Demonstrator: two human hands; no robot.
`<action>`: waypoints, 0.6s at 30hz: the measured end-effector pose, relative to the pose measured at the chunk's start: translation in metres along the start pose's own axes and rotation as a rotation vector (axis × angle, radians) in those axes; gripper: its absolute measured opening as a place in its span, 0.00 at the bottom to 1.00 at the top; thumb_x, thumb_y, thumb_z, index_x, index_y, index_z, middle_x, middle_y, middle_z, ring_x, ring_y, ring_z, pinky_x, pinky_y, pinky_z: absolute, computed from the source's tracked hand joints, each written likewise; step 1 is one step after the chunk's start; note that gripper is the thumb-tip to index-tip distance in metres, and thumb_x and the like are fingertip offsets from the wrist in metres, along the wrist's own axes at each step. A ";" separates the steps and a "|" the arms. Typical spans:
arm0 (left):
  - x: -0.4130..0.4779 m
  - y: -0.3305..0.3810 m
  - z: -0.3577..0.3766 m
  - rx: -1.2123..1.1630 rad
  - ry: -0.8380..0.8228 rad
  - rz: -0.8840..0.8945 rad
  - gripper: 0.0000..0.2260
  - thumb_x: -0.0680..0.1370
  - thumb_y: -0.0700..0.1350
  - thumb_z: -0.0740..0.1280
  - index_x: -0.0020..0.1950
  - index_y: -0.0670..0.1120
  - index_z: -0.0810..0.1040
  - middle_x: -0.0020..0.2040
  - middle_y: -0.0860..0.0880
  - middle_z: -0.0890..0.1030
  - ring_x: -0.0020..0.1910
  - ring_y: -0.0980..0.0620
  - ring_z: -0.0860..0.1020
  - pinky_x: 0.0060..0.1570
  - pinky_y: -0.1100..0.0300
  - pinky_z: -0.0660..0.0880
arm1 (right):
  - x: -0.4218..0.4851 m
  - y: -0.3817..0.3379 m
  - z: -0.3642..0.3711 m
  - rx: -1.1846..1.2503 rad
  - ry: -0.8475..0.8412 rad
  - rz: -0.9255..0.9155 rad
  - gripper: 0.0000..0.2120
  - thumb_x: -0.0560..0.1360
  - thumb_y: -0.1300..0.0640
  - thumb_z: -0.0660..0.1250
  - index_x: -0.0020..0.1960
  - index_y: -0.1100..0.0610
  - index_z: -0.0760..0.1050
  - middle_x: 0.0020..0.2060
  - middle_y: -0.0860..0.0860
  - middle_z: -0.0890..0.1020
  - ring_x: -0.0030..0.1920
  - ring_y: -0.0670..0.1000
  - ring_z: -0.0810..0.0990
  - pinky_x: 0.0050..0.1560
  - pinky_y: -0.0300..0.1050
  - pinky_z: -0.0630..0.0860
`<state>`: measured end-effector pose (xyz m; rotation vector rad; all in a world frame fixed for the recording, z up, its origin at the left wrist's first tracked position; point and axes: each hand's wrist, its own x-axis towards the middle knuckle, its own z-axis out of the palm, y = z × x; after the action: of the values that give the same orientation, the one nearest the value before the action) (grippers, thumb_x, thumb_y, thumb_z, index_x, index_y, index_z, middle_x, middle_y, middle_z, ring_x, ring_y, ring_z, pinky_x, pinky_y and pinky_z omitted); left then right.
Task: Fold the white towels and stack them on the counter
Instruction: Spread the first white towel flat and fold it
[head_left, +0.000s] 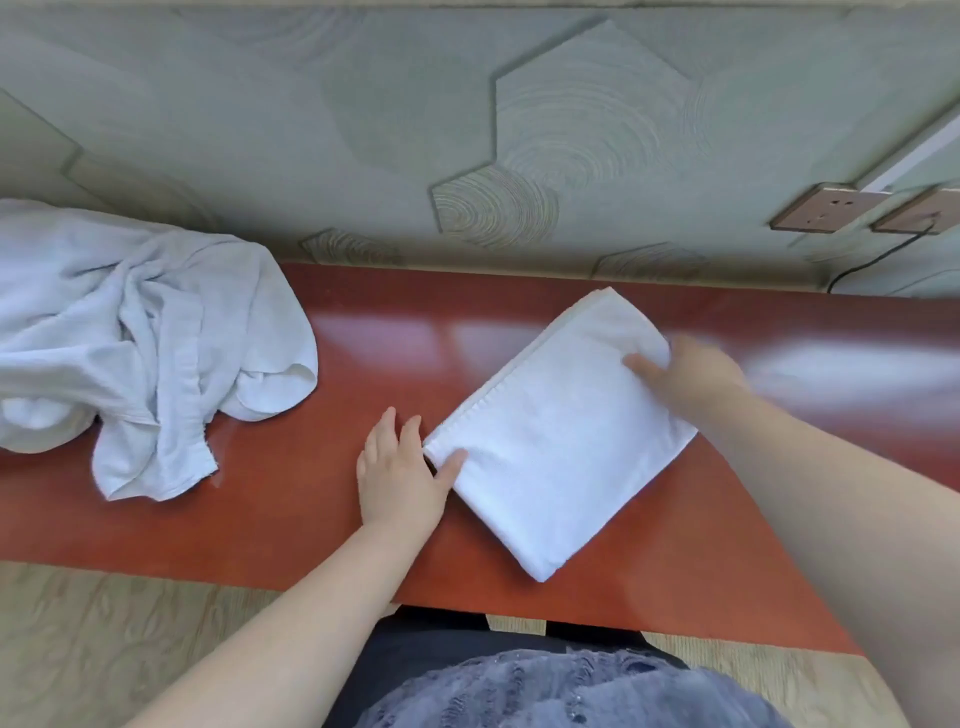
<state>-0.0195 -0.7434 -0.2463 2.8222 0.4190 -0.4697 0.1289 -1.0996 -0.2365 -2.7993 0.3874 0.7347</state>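
Note:
A folded white towel lies at an angle on the red-brown counter, right of centre. My left hand rests flat at the towel's near-left corner, with the thumb on the cloth and the fingers spread. My right hand, blurred, grips the towel's far-right edge. A heap of unfolded white towels sits crumpled at the counter's left end, apart from both hands.
A patterned grey-green wall stands directly behind the counter. Two wall sockets with a black cable are at the far right. The counter's front edge runs just before my body, with light wood floor below.

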 end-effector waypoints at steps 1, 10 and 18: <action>0.010 0.007 -0.005 -0.043 0.041 -0.029 0.29 0.77 0.68 0.62 0.71 0.51 0.74 0.73 0.44 0.71 0.72 0.42 0.69 0.70 0.46 0.66 | -0.011 0.015 0.005 0.042 0.010 0.074 0.33 0.68 0.20 0.54 0.52 0.48 0.68 0.42 0.47 0.75 0.46 0.57 0.77 0.41 0.50 0.71; 0.039 0.064 -0.021 -0.361 -0.467 -0.028 0.16 0.78 0.60 0.68 0.41 0.48 0.79 0.39 0.50 0.83 0.39 0.48 0.82 0.38 0.57 0.75 | -0.123 0.094 0.043 0.749 -0.091 0.454 0.16 0.74 0.36 0.71 0.43 0.49 0.79 0.47 0.50 0.83 0.42 0.47 0.79 0.42 0.45 0.74; 0.035 0.115 -0.022 -0.864 -0.665 -0.261 0.11 0.79 0.47 0.73 0.56 0.41 0.80 0.50 0.44 0.87 0.45 0.45 0.86 0.43 0.53 0.81 | -0.134 0.122 0.025 0.908 -0.073 0.352 0.12 0.76 0.42 0.71 0.54 0.48 0.79 0.48 0.46 0.85 0.50 0.51 0.84 0.52 0.52 0.79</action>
<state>0.0549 -0.8355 -0.2159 1.6739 0.6410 -0.9516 -0.0326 -1.1812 -0.2078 -1.8631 0.9353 0.5262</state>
